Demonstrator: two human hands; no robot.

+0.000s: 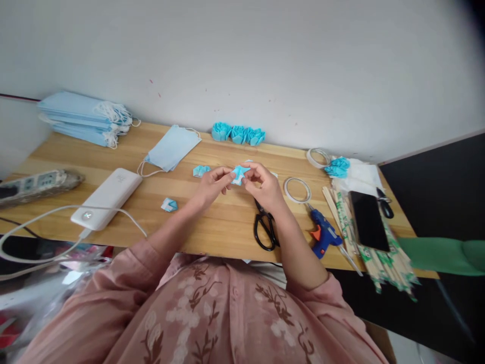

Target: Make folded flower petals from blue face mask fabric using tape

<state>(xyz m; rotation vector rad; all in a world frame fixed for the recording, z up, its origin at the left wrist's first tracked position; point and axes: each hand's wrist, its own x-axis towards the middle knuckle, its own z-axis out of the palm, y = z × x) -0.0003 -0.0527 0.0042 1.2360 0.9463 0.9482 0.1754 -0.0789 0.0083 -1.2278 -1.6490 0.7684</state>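
My left hand (pixel 213 183) and my right hand (pixel 263 183) meet above the middle of the wooden table (pixel 223 230). Together they pinch a small folded piece of light blue mask fabric (pixel 239 173) between the fingertips. A second folded blue piece (pixel 201 171) lies just left of my left hand. A smaller blue and white scrap (pixel 169 205) lies nearer the front edge. Black scissors (pixel 265 227) lie under my right wrist.
Three blue fabric rosettes (pixel 238 134) line the wall. A stack of face masks (pixel 85 118) and a loose mask (pixel 172 147) lie at the left, with a white power bank (pixel 107 198). To the right are tape rolls (pixel 297 190), a blue glue gun (pixel 324 234), chopsticks (pixel 373 250) and a phone (pixel 369 220).
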